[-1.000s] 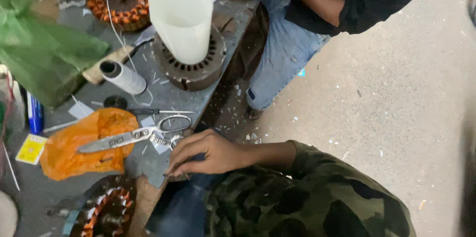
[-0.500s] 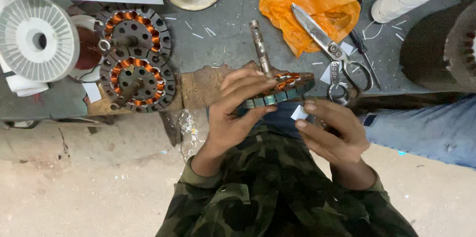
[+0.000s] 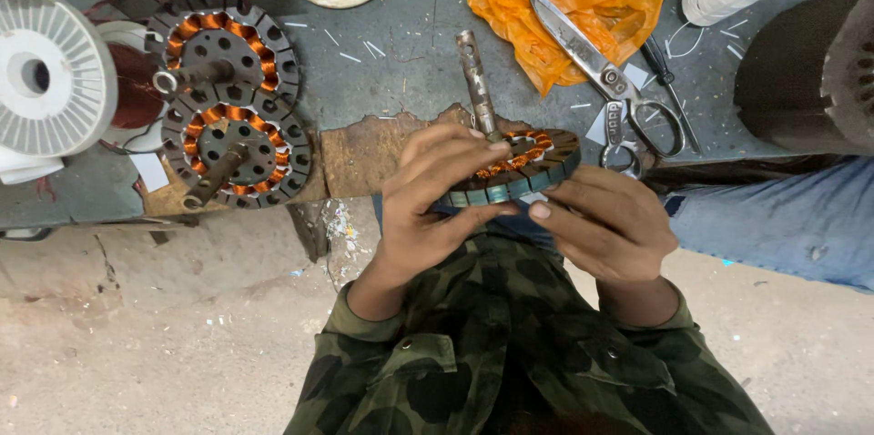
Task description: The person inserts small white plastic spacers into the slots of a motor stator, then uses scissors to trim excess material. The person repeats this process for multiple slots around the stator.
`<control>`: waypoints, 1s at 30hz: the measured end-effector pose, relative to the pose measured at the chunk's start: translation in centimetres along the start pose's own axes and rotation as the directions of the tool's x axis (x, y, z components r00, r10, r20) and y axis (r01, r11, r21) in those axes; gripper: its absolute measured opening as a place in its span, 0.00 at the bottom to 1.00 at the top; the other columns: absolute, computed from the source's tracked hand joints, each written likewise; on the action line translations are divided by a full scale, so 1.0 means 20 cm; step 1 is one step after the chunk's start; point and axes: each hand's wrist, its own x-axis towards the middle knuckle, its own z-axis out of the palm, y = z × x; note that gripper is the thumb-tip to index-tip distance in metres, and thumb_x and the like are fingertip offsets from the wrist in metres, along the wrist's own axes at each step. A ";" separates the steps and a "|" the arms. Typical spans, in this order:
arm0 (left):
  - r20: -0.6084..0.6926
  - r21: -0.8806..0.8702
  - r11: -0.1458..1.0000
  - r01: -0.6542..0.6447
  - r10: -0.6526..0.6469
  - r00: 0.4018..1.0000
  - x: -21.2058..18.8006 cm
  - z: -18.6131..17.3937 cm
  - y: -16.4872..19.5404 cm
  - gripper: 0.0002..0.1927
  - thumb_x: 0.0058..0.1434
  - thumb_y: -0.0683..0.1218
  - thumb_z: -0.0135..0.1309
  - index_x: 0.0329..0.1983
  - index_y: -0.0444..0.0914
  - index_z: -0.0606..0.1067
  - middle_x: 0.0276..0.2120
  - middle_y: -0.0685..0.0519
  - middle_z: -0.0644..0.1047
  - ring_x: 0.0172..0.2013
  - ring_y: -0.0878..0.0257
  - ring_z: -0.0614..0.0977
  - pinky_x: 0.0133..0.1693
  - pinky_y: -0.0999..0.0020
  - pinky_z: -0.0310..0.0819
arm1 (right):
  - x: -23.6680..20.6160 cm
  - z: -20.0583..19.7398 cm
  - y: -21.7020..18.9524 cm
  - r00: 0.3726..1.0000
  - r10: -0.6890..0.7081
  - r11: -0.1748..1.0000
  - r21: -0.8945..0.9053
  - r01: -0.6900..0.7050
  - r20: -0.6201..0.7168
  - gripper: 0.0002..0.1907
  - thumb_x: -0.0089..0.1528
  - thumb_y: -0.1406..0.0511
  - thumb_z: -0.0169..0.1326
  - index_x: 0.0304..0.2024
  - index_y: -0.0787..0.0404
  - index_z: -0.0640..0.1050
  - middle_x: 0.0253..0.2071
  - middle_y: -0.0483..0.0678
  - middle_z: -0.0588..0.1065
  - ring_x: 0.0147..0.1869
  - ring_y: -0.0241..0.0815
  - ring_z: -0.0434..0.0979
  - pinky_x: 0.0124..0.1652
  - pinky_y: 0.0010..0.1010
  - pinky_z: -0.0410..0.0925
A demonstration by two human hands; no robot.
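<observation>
Stator (image 3: 514,171) on shaft between both hands (image 3: 523,212)

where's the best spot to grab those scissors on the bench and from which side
Probably by the handle loops. The scissors lie flat and shut on the bench, loops toward the bench's near edge, blades pointing away across the orange bag. Come from the near edge, beside the right hand, so fingers meet the loops, not the blade tips.
</observation>
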 end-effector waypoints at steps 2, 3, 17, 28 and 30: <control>0.003 0.001 1.000 -0.016 0.016 1.000 0.01 0.00 0.00 0.25 0.53 0.41 0.72 0.54 0.38 0.80 0.51 0.52 0.81 0.58 0.54 0.78 0.61 0.61 0.69 | 0.01 0.01 0.01 0.999 0.034 0.998 0.058 -0.033 -0.020 0.16 0.51 0.75 0.67 0.42 0.64 0.82 0.40 0.52 0.77 0.42 0.52 0.81 0.41 0.38 0.76; -0.001 0.004 1.000 -0.019 0.019 1.000 0.01 0.00 0.00 0.24 0.53 0.41 0.72 0.54 0.38 0.80 0.51 0.52 0.81 0.58 0.54 0.78 0.61 0.61 0.69 | 0.03 0.01 0.02 0.999 0.020 0.996 0.088 -0.017 -0.031 0.17 0.50 0.75 0.67 0.42 0.65 0.82 0.39 0.52 0.77 0.41 0.51 0.80 0.40 0.37 0.75; 0.037 -0.034 0.999 0.020 -0.019 0.999 0.07 -0.04 -0.01 0.22 0.57 0.42 0.69 0.55 0.40 0.80 0.53 0.54 0.80 0.56 0.57 0.77 0.63 0.61 0.68 | 0.20 -0.08 -0.02 0.942 -0.140 0.963 -0.178 0.201 0.305 0.15 0.56 0.73 0.70 0.46 0.64 0.84 0.44 0.53 0.78 0.48 0.52 0.80 0.44 0.39 0.77; 0.041 -0.033 0.999 -0.018 0.019 0.999 0.03 -0.03 -0.05 0.23 0.59 0.44 0.68 0.59 0.44 0.78 0.56 0.55 0.79 0.59 0.59 0.76 0.66 0.60 0.67 | 0.17 -0.08 -0.07 0.946 -0.011 0.968 -0.233 0.091 0.324 0.16 0.55 0.76 0.71 0.45 0.64 0.84 0.42 0.54 0.77 0.46 0.54 0.80 0.43 0.39 0.74; 0.046 0.035 0.997 -0.070 0.068 0.997 0.00 -0.02 -0.09 0.25 0.59 0.47 0.67 0.60 0.47 0.77 0.57 0.57 0.78 0.61 0.58 0.75 0.69 0.58 0.65 | 0.11 -0.08 -0.11 0.944 0.078 0.959 -0.284 0.017 0.321 0.16 0.52 0.78 0.65 0.42 0.64 0.83 0.38 0.57 0.76 0.42 0.58 0.79 0.42 0.44 0.75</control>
